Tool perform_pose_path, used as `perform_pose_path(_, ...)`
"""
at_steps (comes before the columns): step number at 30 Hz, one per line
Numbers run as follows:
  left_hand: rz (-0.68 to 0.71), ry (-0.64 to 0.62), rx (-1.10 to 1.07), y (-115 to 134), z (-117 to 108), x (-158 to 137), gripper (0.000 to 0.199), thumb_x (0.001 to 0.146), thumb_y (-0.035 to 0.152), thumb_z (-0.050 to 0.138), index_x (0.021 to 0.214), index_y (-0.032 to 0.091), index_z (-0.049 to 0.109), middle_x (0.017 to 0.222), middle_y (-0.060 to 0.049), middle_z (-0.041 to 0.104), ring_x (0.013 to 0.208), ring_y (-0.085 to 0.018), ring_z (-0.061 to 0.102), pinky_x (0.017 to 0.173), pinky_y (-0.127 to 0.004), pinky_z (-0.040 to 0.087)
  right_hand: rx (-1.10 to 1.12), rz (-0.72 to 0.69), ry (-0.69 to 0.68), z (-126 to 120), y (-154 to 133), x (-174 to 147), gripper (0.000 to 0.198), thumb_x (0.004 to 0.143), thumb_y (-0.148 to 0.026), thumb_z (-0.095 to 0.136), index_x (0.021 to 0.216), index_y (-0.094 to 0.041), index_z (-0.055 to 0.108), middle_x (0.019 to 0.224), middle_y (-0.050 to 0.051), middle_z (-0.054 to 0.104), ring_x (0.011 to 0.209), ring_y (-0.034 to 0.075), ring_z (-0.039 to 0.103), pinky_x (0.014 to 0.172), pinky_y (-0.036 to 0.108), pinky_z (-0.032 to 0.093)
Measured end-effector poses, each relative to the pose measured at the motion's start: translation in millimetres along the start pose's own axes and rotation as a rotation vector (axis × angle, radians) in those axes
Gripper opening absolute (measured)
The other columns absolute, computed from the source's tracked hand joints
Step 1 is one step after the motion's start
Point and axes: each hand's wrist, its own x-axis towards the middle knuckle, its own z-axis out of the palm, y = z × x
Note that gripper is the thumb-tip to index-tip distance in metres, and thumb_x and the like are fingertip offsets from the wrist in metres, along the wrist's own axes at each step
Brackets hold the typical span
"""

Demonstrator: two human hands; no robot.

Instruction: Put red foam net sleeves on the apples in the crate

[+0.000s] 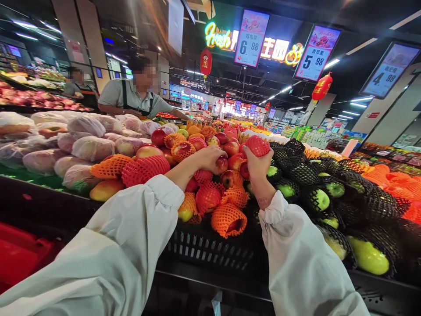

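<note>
My left hand (208, 159) reaches into a pile of red apples (230, 177), its fingers closed over a bare red apple (222, 164). My right hand (257, 166) is raised just to its right and holds an apple wrapped in red foam net (258, 145). Both arms wear white sleeves. Many apples around them sit in orange and red foam nets (228, 218). The pile rests in a black crate (210, 250).
Green fruit in black nets (320, 199) fills the display to the right. Bagged fruit (92, 147) lies to the left. A person in a grey shirt and apron (136, 98) leans over the far side. Price signs (251, 37) hang overhead. A red bin (23, 254) stands low left.
</note>
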Motion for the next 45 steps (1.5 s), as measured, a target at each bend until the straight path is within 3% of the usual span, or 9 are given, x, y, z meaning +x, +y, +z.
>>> perform_pose_path(11,-0.12,0.163,-0.237,3,-13,-12,0.073,0.061,0.039,0.075,0.128,0.009,0.068,0.124,-0.019,0.07,0.116,-0.037,0.063,0.104,-0.046,0.047,0.038,-0.023,-0.022,3,8,0,0.079,0.05,-0.047,0.089,0.114,-0.022,0.049,0.113,0.006,0.068,0.098,0.026,0.067,0.1,0.048,0.053)
perform_pose_path(17,-0.172,0.461,-0.645,13,-16,-10,0.062,0.062,0.044,0.07,0.116,0.014,0.064,0.118,-0.014,0.068,0.103,-0.029,0.063,0.097,-0.044,0.048,0.066,-0.01,-0.028,4,10,3,0.079,0.05,-0.049,0.089,0.112,-0.022,0.048,0.113,0.008,0.068,0.098,0.026,0.067,0.1,0.049,0.054)
perform_pose_path(20,-0.315,0.708,-0.897,13,-11,-1,0.055,0.058,0.049,0.072,0.102,0.016,0.064,0.103,-0.01,0.067,0.096,-0.025,0.062,0.095,-0.042,0.047,0.065,-0.031,-0.026,5,10,2,0.077,0.052,-0.049,0.088,0.112,-0.022,0.047,0.112,0.008,0.068,0.097,0.026,0.068,0.098,0.05,0.056)
perform_pose_path(24,-0.516,1.007,-1.356,12,-9,9,0.049,0.059,0.056,0.071,0.087,0.018,0.06,0.087,-0.006,0.06,0.078,-0.019,0.055,0.069,-0.032,0.047,0.009,-0.108,-0.037,4,9,0,0.08,0.054,-0.049,0.086,0.116,-0.021,0.046,0.115,0.011,0.068,0.098,0.029,0.068,0.1,0.053,0.055)
perform_pose_path(27,-0.671,1.12,-1.703,14,-15,9,0.041,0.078,0.057,0.063,0.093,0.019,0.059,0.089,-0.006,0.061,0.072,-0.017,0.054,0.053,-0.025,0.04,-0.069,-0.267,-0.07,1,6,-2,0.084,0.059,-0.05,0.084,0.126,-0.02,0.043,0.124,0.016,0.064,0.11,0.033,0.067,0.105,0.058,0.051)
perform_pose_path(31,-0.897,1.201,-1.929,16,-24,4,0.033,0.095,0.052,0.052,0.092,0.02,0.058,0.092,-0.006,0.063,0.073,-0.016,0.058,0.051,-0.022,0.044,-0.17,-0.493,-0.202,-3,-2,-10,0.091,0.067,-0.048,0.081,0.138,-0.02,0.031,0.131,0.018,0.06,0.117,0.034,0.065,0.104,0.054,0.051)
perform_pose_path(36,-0.942,1.224,-1.938,16,-23,4,0.032,0.096,0.051,0.051,0.096,0.02,0.059,0.095,-0.007,0.065,0.076,-0.017,0.061,0.05,-0.022,0.047,-0.422,-0.737,-0.526,-4,-11,-21,0.089,0.064,-0.038,0.086,0.136,-0.018,0.037,0.126,0.017,0.066,0.112,0.035,0.067,0.105,0.053,0.048)
perform_pose_path(40,-0.913,1.231,-1.945,16,-23,5,0.032,0.096,0.05,0.049,0.094,0.019,0.058,0.09,-0.006,0.063,0.072,-0.017,0.06,0.049,-0.022,0.046,-0.705,-0.77,-0.681,-5,-16,-23,0.079,0.066,-0.033,0.089,0.134,-0.017,0.051,0.134,0.017,0.066,0.122,0.04,0.063,0.113,0.061,0.039)
perform_pose_path(45,-0.924,1.204,-2.013,20,-26,3,0.033,0.097,0.049,0.049,0.093,0.018,0.059,0.091,-0.006,0.062,0.071,-0.016,0.06,0.049,-0.021,0.047,-0.859,-0.75,-0.637,-7,-18,-20,0.06,0.077,-0.029,0.085,0.133,-0.022,0.064,0.152,0.015,0.053,0.137,0.041,0.051,0.114,0.061,0.039)
